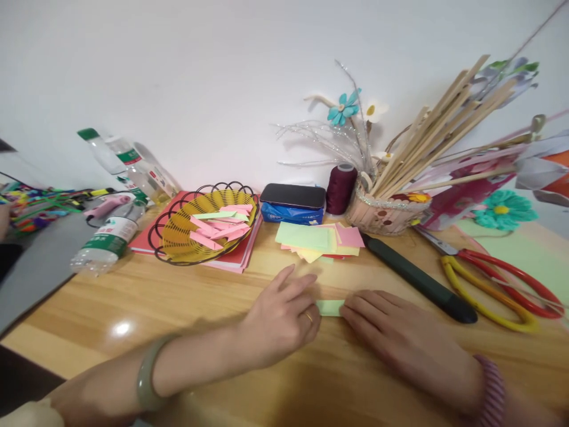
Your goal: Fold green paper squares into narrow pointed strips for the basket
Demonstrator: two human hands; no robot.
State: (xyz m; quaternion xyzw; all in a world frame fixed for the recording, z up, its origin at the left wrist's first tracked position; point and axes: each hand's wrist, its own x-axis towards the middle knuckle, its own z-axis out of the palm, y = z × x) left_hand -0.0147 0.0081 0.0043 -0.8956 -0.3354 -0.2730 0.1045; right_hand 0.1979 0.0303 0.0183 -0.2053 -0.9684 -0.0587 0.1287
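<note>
A small folded light green paper strip [331, 308] lies on the wooden table between my two hands. My left hand [284, 311] is at its left end, the index and middle fingers raised and spread, the other fingers bent beside the paper. On the strip's right end my right hand [393, 323] presses with its fingers together; its thumb is hidden. Just behind is a loose stack of green, yellow and pink paper slips [311, 238]. To the left, a yellow woven basket [173, 243] with a black looped rim holds several folded pink and green strips [217, 228].
Large scissors [493, 284] and a dark green cutter-like tool [418, 277] lie right. Behind stand a phone [293, 196] on a blue packet [291, 214], maroon thread [341, 190] and a pot [386, 213] of sticks. Plastic bottles [109, 240] are left; red paper [144, 240] lies under the basket.
</note>
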